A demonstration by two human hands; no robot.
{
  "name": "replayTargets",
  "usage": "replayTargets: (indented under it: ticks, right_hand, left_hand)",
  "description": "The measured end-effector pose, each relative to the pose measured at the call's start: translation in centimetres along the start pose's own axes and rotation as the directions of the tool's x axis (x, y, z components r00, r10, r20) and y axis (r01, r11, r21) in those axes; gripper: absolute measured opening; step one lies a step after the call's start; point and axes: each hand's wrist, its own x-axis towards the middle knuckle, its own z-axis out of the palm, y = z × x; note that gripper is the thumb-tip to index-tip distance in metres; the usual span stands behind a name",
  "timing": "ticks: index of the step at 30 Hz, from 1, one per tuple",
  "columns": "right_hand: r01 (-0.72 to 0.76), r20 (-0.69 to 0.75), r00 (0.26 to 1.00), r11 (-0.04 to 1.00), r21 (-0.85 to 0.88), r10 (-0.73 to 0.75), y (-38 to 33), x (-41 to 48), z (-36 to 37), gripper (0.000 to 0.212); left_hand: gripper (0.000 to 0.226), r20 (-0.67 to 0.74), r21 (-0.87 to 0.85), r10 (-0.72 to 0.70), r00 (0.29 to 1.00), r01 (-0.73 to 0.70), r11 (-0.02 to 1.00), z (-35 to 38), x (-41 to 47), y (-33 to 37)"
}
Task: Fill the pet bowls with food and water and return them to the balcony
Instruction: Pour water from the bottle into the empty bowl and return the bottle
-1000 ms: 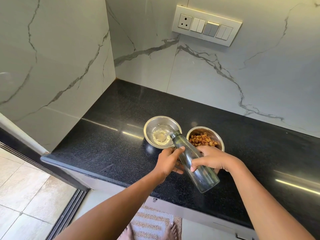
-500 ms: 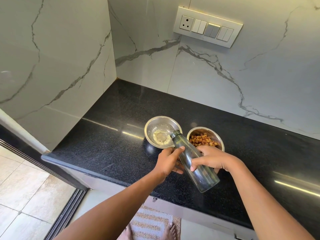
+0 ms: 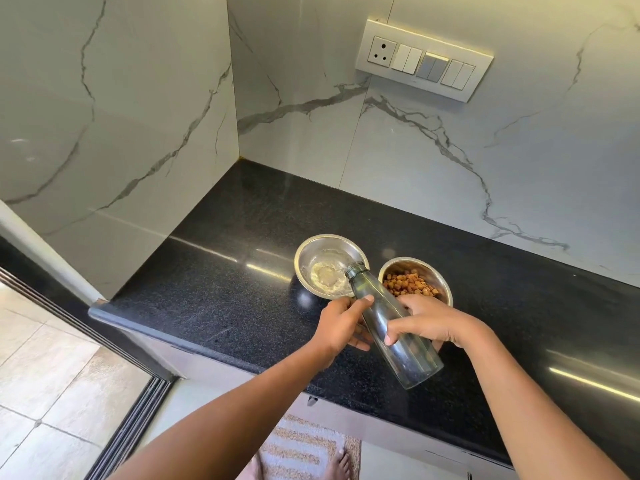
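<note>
Two steel pet bowls stand side by side on the black counter (image 3: 214, 299). The left bowl (image 3: 313, 252) holds a little water that ripples under the bottle's mouth. The right bowl (image 3: 440, 275) holds brown kibble (image 3: 408, 284). A clear bottle (image 3: 375, 303) is tilted with its open neck over the left bowl's near rim. My left hand (image 3: 341, 327) grips the bottle from the left, thumb on top. My right hand (image 3: 427, 322) wraps over the bottle's middle from the right.
Marble walls close the counter at the back and left. A switch panel (image 3: 424, 58) is on the back wall. The counter's rounded corner (image 3: 100, 308) is at the left, above a tiled floor and door track. A striped mat (image 3: 304, 448) and bare feet show below.
Nothing has clearly moved; both hands keep the bottle tilted over the left bowl, and the water in it keeps rippling.
</note>
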Motion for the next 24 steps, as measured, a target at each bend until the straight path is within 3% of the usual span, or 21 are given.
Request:
replayTargets:
  ticks: [8,14,19,24]
  right_hand:
    - [0.042,-0.06,0.997,0.999,0.023,-0.041,-0.6,-0.1,0.0,0.071]
    - [0.136,-0.168,0.978,0.989,0.064,-0.124,-1.1,-0.1,0.2,0.069]
    - [0.187,-0.285,0.946,0.978,0.089,-0.155,-1.2,0.5,0.6,0.082]
    - [0.23,-0.451,0.882,0.961,0.152,-0.14,-1.0,0.7,1.1,0.078]
  left_hand:
    - [0.048,-0.011,0.018,0.019,1.0,-0.019,1.0,-0.4,0.1,1.3]
    - [0.033,0.015,0.025,0.106,0.994,-0.106,0.994,-1.1,-0.1,2.6]
    - [0.025,0.06,0.046,0.145,0.988,-0.148,0.988,-1.8,-0.3,3.6]
    - [0.034,0.106,0.088,0.19,0.976,-0.199,0.976,-1.5,-0.1,5.0]
